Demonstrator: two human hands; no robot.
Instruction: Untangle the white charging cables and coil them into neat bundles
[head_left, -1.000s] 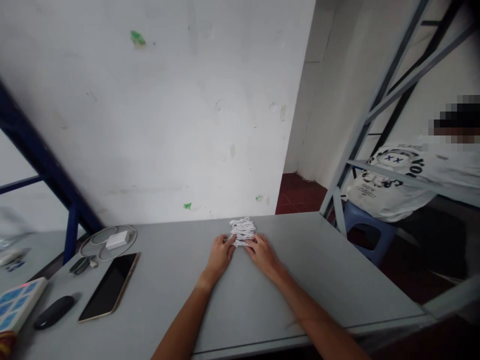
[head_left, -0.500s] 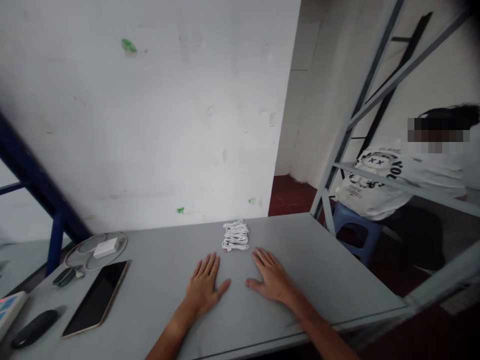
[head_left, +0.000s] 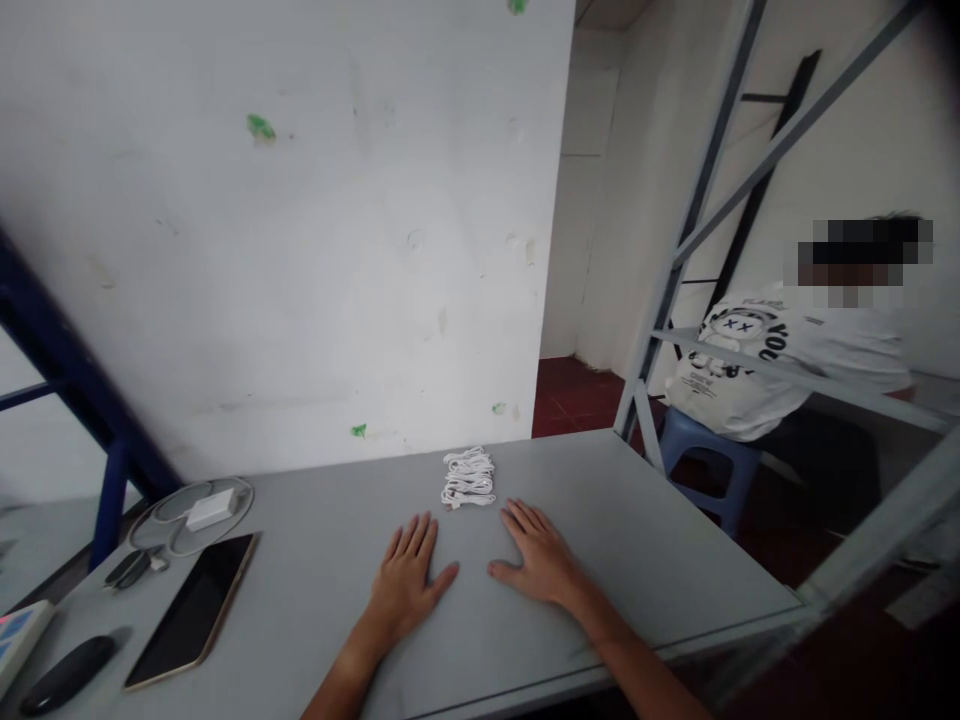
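Note:
My left hand (head_left: 405,585) lies flat on the grey table (head_left: 315,560), palm down, fingers extended and holding nothing. To its right my right hand (head_left: 538,558) rests the same way, thumb pointing toward the left one, with nothing in it. Just beyond the fingertips, between the two hands, sits a bundle of white cables (head_left: 469,478), touched by neither. The cables are coiled in several folded loops.
At the left are a tablet (head_left: 193,610), a white power adapter (head_left: 212,509) with its cable, a dark small object (head_left: 129,568) and a black mouse (head_left: 69,676). A metal frame (head_left: 686,245) stands right; beyond it a person (head_left: 739,370) sits on a blue stool (head_left: 709,465).
The view has tilted up slightly and shifted, so the wall and table sit a little lower in it. Both hands keep their places on the table.

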